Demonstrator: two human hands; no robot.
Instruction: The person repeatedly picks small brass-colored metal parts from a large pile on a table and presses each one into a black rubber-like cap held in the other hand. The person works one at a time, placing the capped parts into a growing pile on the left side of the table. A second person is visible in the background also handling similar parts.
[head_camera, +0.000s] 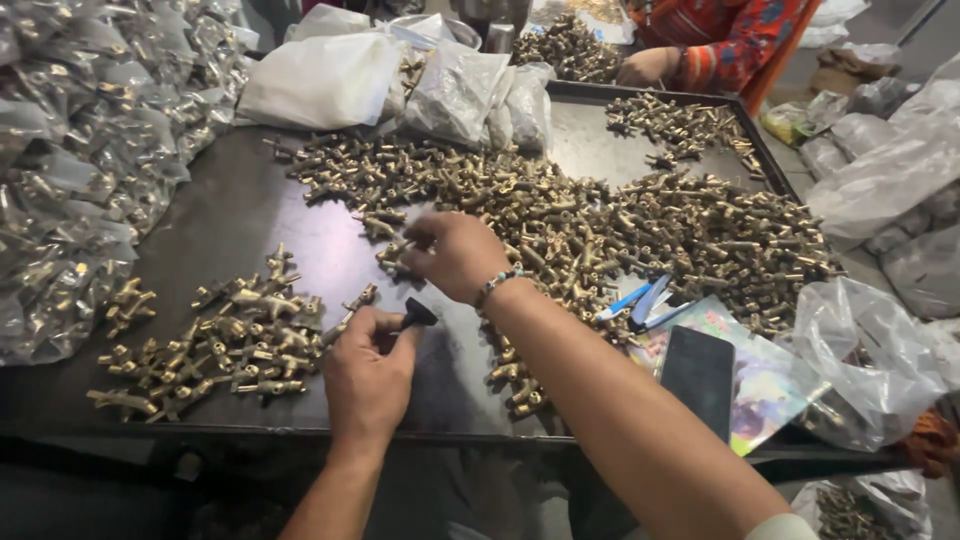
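1. Right hand, with a beaded bracelet at the wrist, reaches over the middle of the wide black metal tray; its fingers are curled together onto a brass fitting at the near edge of the big heap.
2. Left hand lies lower on the tray, fingers closed around a small black-handled tool whose dark end sticks out past the thumb.
3. One tray carries nearly everything on view.
4. One sprawling heap of brass valve fittings runs across the tray's centre and right side, far too many to count.
5. One smaller pile of brass fittings sits just to the left of the left hand, apart from the heap.
6. Clear plastic bags of packed fittings are stacked along the left edge, too many to count.
7. White plastic bags lie at the far side; the number is unclear.
8. One dark phone rests on a colourful printed sheet near the right forearm.
9. One blue-handled tool lies beside it.
10. One other person's hand rests at the far edge.
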